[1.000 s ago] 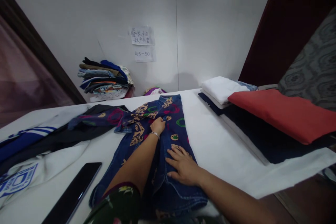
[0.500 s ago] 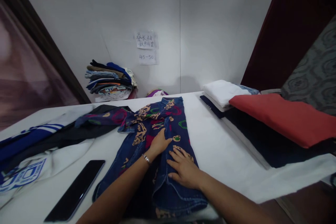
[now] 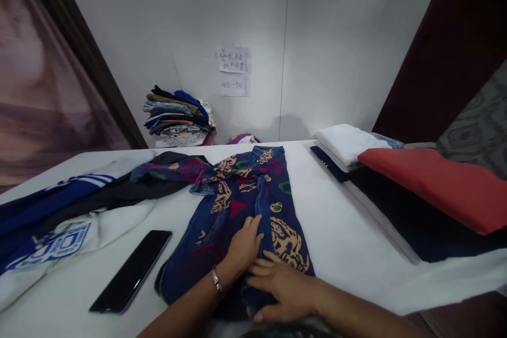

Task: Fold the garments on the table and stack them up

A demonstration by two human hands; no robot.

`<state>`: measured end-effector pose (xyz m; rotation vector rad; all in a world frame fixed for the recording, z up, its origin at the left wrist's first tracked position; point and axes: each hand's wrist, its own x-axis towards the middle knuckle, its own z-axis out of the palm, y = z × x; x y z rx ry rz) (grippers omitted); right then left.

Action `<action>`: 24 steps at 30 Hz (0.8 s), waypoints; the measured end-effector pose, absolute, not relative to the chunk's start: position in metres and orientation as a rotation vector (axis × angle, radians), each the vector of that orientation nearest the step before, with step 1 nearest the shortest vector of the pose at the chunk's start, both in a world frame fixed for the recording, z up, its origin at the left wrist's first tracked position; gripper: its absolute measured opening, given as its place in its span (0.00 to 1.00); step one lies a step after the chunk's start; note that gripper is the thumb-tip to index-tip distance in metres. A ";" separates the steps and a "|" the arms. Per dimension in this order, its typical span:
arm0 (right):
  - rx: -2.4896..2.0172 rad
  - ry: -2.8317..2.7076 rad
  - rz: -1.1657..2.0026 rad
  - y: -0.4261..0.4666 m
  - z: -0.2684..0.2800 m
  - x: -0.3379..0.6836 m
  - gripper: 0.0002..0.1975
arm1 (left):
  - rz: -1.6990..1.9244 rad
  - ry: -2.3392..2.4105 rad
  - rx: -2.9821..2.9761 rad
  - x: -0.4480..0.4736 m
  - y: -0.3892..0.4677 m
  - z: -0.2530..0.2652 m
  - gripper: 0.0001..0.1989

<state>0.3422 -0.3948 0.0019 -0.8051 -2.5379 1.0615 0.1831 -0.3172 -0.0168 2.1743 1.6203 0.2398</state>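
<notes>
A dark blue denim shirt (image 3: 241, 206) with tan, red and green patterns lies front up on the white table, collar at the far end. Its left-side sleeve is stretched out sideways over other clothes. My left hand (image 3: 246, 240), with a bracelet at the wrist, has its fingers closed on the front edge of the shirt. Just below and to the right is my right hand (image 3: 283, 285), at the shirt's near hem. Cloth lies between its thumb and fingers, and part of the hem is hidden by this hand.
A black phone (image 3: 130, 272) lies left of the shirt. Beyond it are a white garment (image 3: 106, 229) and a blue one (image 3: 51, 214). Folded clothes, a red piece (image 3: 431, 182) and a white piece (image 3: 350, 142), stand at right. Another clothes pile (image 3: 180, 116) sits by the wall.
Both hands have come nearer to me along the shirt, toward its hem. My right hand has gone from lying spread on the cloth to curling around the hem. The view has shifted slightly.
</notes>
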 end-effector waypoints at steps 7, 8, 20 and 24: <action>-1.005 -2.190 0.691 -0.346 0.007 0.360 0.19 | 0.153 1.670 2.205 0.166 -0.310 -0.012 0.22; -1.087 -2.142 0.596 -0.330 0.006 0.364 0.19 | 0.170 1.670 2.197 0.165 -0.310 -0.011 0.21; -2.003 -2.075 0.374 -0.172 -0.031 0.369 0.30 | 0.307 1.547 2.145 0.159 -0.308 -0.014 0.21; -2.040 -2.134 0.340 -0.173 -0.050 0.366 0.30 | 0.518 1.653 2.021 0.129 -0.281 0.009 0.16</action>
